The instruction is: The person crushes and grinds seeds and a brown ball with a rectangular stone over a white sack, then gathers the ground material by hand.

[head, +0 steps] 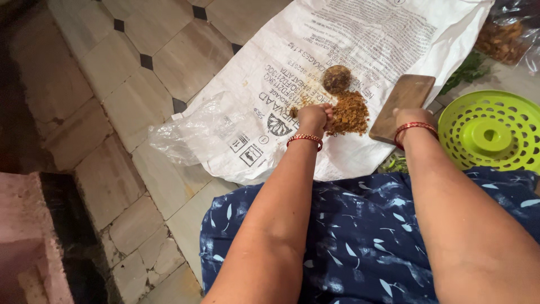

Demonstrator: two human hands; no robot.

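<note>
A pile of brown crumbly lumps [350, 114] lies on a white printed sack [360, 39] spread on the tiled floor. A round dark brown ball [337, 78] of the same stuff sits just beyond it. My left hand [313, 118] is closed at the pile's left edge, with crumbs in its fingers. My right hand [409, 117] grips a flat wooden block [404, 101] that stands tilted to the right of the pile. Red bangles circle both wrists.
A green perforated round lid [490, 132] lies at the right. A clear bag with brown pieces [502, 39] sits at the top right, green leaves [468, 70] beside it. A crumpled clear plastic bag [194, 126] lies left of the sack. My lap is covered in blue patterned cloth [360, 236].
</note>
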